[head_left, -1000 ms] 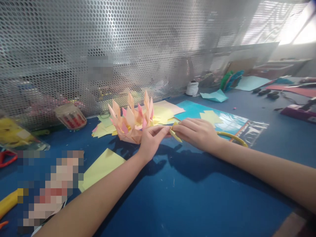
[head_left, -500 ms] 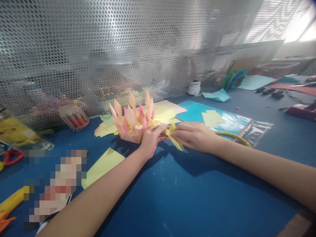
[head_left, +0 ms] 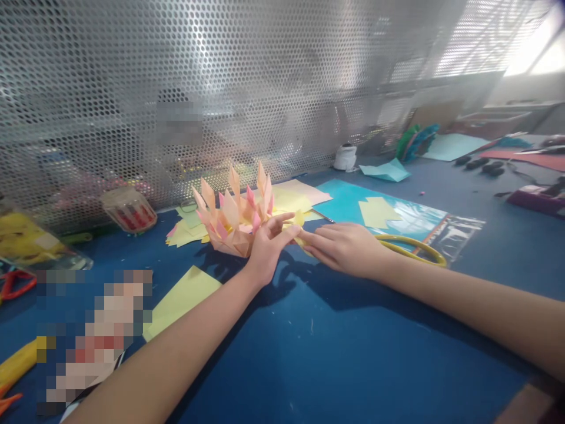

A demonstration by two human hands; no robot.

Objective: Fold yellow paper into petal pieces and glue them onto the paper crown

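The folded yellow paper piece (head_left: 299,219) sits between the two hands, just right of the paper flower (head_left: 233,219), toward the far edge of the counter (head_left: 335,347). Only a corner of it shows above the fingertips; the rest is hidden.

The left hand (head_left: 266,250) has its fingers spread, forefinger and thumb stretched out so that the tips touch the piece without closing on it. The right hand (head_left: 348,247) lies with its fingers long and almost flat over the piece. Its thumb is out of sight, so it cannot be told whether that hand pinches the paper or only presses it.

The step in hand looks like flattening or steadying the fold beside the flower. Any next move with paper this thin calls for a light pinch at the crease and care not to knock the flower's upright points.

Loose yellow sheets (head_left: 289,200) lie behind the flower and a teal sheet (head_left: 342,203) just beyond the right hand, with a yellow hoop (head_left: 417,248) by the wrist. A perforated metal screen (head_left: 220,88) stands along the far edge.
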